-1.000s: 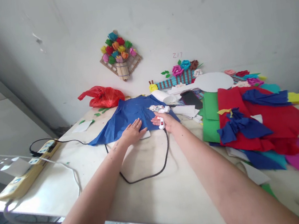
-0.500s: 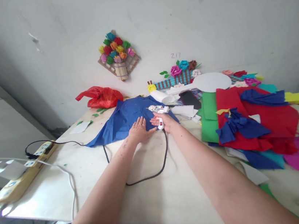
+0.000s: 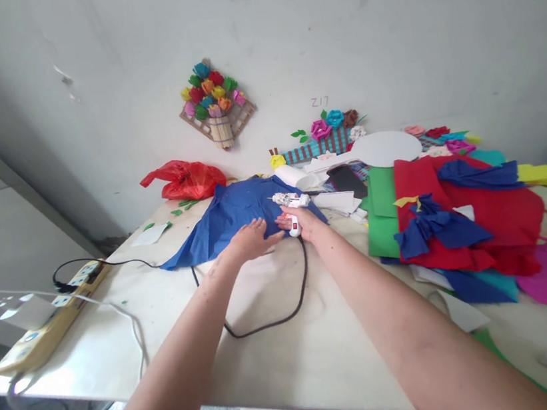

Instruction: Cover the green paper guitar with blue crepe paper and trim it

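A white hot glue gun (image 3: pixel 295 227) is in my right hand (image 3: pixel 307 222), its nozzle pointing left above a blue sheet (image 3: pixel 224 215). The sheet lies spread and creased over the middle of the table, and I cannot tell whether it is paper or cloth. My left hand (image 3: pixel 252 240) is at the sheet's near edge, fingers stretched out and holding nothing. From the glue gun's handle a black cord (image 3: pixel 274 324) loops over the table and runs under the sheet.
Left, a yellow power strip (image 3: pixel 52 328) has plugs and cables in it. Behind the sheet sits a red plastic bag (image 3: pixel 192 179). To the right are red felt sheets (image 3: pixel 511 214), green sheets (image 3: pixel 382 211) and a white oval board (image 3: pixel 387 148). A flower basket decoration (image 3: pixel 217 105) hangs on the wall.
My left hand has shifted slightly left and lifted a little from the sheet's near edge. My right hand with the glue gun has stayed nearly still.
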Demonstrator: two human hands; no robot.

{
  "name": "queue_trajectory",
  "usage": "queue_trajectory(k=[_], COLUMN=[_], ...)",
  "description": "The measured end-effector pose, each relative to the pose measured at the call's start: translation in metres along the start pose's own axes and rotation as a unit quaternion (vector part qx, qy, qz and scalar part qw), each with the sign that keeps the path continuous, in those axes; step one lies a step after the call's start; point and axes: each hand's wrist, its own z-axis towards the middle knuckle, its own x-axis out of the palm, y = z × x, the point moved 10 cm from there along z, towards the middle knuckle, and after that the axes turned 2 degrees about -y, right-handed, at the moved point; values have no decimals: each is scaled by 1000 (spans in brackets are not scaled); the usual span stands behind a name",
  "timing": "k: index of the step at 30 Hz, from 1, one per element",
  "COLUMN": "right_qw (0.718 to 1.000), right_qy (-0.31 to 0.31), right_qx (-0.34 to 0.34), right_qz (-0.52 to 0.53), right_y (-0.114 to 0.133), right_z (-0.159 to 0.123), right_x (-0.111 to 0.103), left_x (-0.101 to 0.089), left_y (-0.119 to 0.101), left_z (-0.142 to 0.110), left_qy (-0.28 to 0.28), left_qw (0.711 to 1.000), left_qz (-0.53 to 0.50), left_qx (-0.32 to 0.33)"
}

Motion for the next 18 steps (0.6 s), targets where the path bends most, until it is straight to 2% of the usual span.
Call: queue_trajectory(k=[3,6,11,18], right_qw=[1000,1000,1000,1000], right_qy=[2,2,8,11], right_qx=[3,6,4,1], right_qz=[1,-2,-4,-3], right_y=[0,0,0,-1], right_z=[-1,-3,-1,0], right_x=[0,1,2,2], left_x=[-4,4,13,15], left_y=[31,42,43,32], left_z=[16,28,30,14], left_qy=[-52,-53,-55,-43], left_qw=[996,995,994,993], left_qz=[7,13,31,22], left_qx=[-75,-80,-89,-105])
